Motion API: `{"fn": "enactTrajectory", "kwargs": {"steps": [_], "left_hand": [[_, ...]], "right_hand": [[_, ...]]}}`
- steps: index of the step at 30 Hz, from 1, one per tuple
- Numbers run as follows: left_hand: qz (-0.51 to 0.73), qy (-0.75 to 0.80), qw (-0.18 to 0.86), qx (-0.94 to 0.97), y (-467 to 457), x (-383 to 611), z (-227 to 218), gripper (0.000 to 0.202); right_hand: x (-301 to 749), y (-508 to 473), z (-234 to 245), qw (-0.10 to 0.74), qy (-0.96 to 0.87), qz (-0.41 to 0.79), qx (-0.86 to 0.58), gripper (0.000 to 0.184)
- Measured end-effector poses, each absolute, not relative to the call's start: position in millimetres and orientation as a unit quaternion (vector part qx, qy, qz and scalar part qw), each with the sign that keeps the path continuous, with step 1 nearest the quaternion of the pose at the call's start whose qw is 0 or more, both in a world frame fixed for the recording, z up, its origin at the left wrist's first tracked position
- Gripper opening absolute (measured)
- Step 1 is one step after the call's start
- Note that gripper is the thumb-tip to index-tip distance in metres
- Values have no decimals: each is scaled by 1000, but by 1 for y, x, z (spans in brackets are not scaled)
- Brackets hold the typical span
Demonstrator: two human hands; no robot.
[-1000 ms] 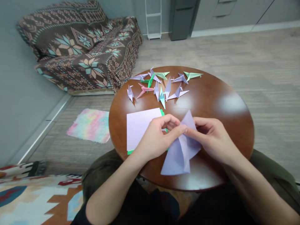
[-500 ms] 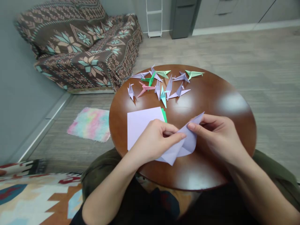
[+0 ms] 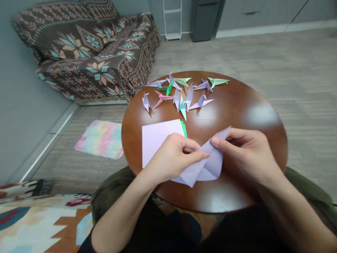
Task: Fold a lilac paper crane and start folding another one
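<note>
A partly folded sheet of lavender origami paper is between my hands, above the near half of the round table. My left hand pinches its left part between thumb and fingers. At the upper right corner, my right hand grips the sheet, thumb in front and fingers behind. The paper's lower edge bows open, with a pointed flap hanging down on the left. Beside my left hand lies a stack of square paper, lavender on top with green showing at its right edge; my left forearm covers part of it.
Several folded paper cranes in lavender, green, pink and blue stand along the far side of the brown table, among them a pink crane and a blue crane. Beyond are a covered sofa and a pastel rug.
The paper's lower right part has spread open a little more to the right. Both hands keep their hold in nearly the same place.
</note>
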State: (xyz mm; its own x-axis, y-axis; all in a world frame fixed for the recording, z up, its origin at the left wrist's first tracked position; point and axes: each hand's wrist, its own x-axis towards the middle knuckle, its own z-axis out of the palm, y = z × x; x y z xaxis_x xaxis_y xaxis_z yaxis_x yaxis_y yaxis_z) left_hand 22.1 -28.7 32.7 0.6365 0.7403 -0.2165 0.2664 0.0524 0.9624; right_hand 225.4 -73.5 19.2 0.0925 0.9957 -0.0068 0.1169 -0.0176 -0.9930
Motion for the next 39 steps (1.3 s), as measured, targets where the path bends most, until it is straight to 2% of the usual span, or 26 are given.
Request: {"fn": "enactTrajectory", "kwargs": {"steps": [10,17,21,27,33,36,39], "left_hand": [[127,369,679,622,-26,18,31,36],[142,372,681,614,-24,19,32,39],[136,367,681,619,-24,19,32,40],[132,366,685,616,-25,19,31,40],[163,374,689,599,-30,26,28,44],[171,353,694,604,-30,28,30,46],[223,358,666,616,-28,27,34,33]], "right_hand": [[237,-66,9,588,-428,417,-545,19],[236,-72,15,458,-488,543,-507,16],[236,-72,14,465,-478,538,-516,16],[228,-72,15,480,-450,523,-541,30],[223,-72,12,505,-395,530,-554,34],[226,-72,12,477,-410,550,-549,33],[230,-71,18,415,-467,576,-527,30]]}}
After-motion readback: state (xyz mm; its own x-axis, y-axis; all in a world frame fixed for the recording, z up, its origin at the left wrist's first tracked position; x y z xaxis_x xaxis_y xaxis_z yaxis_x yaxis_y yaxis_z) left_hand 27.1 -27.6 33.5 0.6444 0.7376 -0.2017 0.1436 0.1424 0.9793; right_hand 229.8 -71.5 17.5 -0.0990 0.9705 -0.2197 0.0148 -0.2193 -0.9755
